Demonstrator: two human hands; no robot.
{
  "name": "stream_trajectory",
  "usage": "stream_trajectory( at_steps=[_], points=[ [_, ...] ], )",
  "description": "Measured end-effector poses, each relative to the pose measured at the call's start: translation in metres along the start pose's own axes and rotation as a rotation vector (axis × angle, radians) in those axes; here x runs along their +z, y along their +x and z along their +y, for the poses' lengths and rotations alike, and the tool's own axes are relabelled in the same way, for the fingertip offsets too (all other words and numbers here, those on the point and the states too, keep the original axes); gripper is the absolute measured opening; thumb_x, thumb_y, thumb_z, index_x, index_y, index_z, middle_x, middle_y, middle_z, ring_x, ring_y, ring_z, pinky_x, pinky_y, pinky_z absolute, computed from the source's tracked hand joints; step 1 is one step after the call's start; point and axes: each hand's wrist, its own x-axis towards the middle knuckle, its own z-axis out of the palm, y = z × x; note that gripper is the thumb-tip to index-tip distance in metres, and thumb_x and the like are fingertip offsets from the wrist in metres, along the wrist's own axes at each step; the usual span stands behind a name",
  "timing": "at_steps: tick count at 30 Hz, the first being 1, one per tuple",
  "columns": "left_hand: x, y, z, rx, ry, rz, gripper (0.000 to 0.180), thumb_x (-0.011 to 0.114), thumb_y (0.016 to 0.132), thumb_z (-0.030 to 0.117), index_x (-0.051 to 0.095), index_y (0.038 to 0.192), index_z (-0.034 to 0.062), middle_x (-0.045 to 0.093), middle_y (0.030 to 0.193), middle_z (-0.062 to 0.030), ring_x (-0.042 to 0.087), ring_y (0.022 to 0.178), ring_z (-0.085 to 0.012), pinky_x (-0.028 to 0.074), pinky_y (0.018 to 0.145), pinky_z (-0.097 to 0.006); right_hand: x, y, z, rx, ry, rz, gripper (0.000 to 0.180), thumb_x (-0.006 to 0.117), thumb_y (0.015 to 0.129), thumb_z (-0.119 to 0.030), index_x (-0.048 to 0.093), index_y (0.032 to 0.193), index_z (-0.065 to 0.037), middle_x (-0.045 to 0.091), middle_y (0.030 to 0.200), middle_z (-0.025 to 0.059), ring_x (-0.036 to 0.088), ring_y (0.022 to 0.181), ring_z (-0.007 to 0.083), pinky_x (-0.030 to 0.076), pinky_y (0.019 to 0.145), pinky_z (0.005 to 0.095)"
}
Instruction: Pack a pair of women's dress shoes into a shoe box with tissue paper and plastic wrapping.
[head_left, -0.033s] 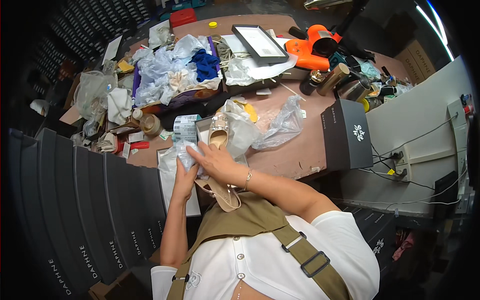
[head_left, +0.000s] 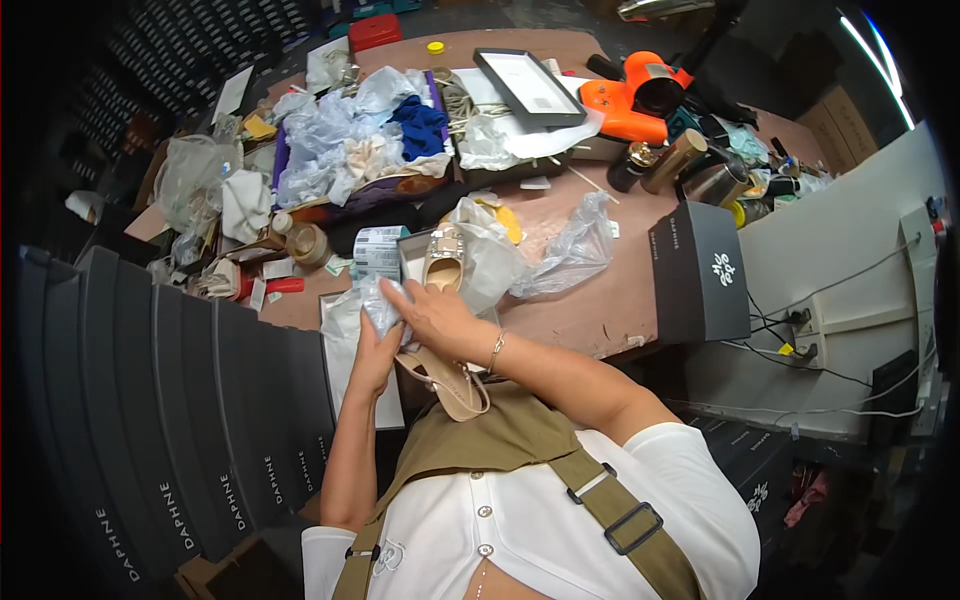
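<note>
Where the hands meet: just off the near edge of the counter [head_left: 610, 300], in front of the person's chest, over a wad of clear plastic wrap [head_left: 378, 298].
Left hand: the left hand [head_left: 372, 358] comes up from below, its fingers [head_left: 368, 322] curled shut around the lower end of the wad.
Right hand: the right hand [head_left: 440, 318] lies on top, fingers [head_left: 398, 296] stretched fairly flat onto the wrap; whether they grip or only press, I cannot tell (a thin bracelet [head_left: 495, 350] sits at the wrist).
Shoe in hand: 1 beige heeled shoe [head_left: 448, 385] hangs tilted under the right palm, touching it, toe end toward the body; what pins it there is hidden.
Second shoe: its beige mate [head_left: 443, 262] lies in an open white box [head_left: 408, 255], just beyond the hands, against a crumpled plastic bag [head_left: 570, 250].
Left edge: a row of black shoe boxes [head_left: 200, 400] stands close beside the left forearm, so little room that way.
Right side: bare counter runs to an upright black box [head_left: 700, 275], well apart from the hands.
Far side: heaped bags and cloth [head_left: 350, 140], a framed panel [head_left: 530, 88] and an orange tool [head_left: 625, 100] crowd the back.
</note>
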Motion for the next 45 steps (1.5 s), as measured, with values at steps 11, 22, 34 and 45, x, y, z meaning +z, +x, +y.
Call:
stream_trajectory(
  at_steps=[11, 22, 34, 45],
  points=[
    [-0.008, -0.014, 0.013, -0.044, -0.107, -0.017, 0.062, 0.057, 0.091, 0.007, 0.021, 0.143, 0.0047, 0.042, 0.133, -0.0095, 0.043, 0.120, -0.0165, 0.036, 0.101, -0.029, 0.021, 0.010, 0.023, -0.026, 0.523, -0.187, 0.058, 0.059, 0.078, -0.013, 0.035, 0.129, 0.000, 0.062, 0.100, 0.0227, 0.063, 0.082, 0.0405, 0.051, 0.070, 0.0450],
    [0.008, -0.015, 0.004, 0.151, -0.089, 0.535, 0.062, 0.041, 0.074, -0.012, 0.036, 0.134, 0.0010, 0.054, 0.118, -0.0119, 0.058, 0.103, -0.0204, 0.048, 0.088, -0.031, 0.017, 0.004, 0.000, -0.095, 0.561, -0.018, 0.061, 0.057, 0.084, -0.015, 0.033, 0.137, 0.000, 0.059, 0.100, 0.0221, 0.063, 0.082, 0.0362, 0.052, 0.071, 0.0407],
    [0.024, 0.005, 0.014, 0.161, 0.901, -0.150, 0.060, 0.069, 0.079, 0.015, 0.045, 0.131, -0.0009, 0.048, 0.132, -0.0212, 0.048, 0.121, -0.0349, 0.038, 0.101, -0.038, -0.012, -0.122, 0.271, 0.538, -0.299, 0.010, 0.064, 0.059, 0.071, 0.002, 0.044, 0.132, -0.009, 0.039, 0.139, 0.0172, 0.037, 0.126, 0.0407, 0.032, 0.103, 0.0531],
    [0.153, -0.007, 0.040, 0.585, 0.922, -0.296, 0.083, 0.076, 0.072, 0.031, 0.034, 0.138, 0.0044, 0.033, 0.140, -0.0240, 0.027, 0.135, -0.0376, 0.017, 0.107, -0.061, -0.128, -0.094, 0.191, 0.021, -0.179, -0.712, 0.007, 0.064, 0.076, -0.014, 0.064, 0.077, -0.007, 0.064, 0.074, 0.0127, 0.063, 0.081, 0.0307, 0.032, 0.102, 0.0521]
  ],
)
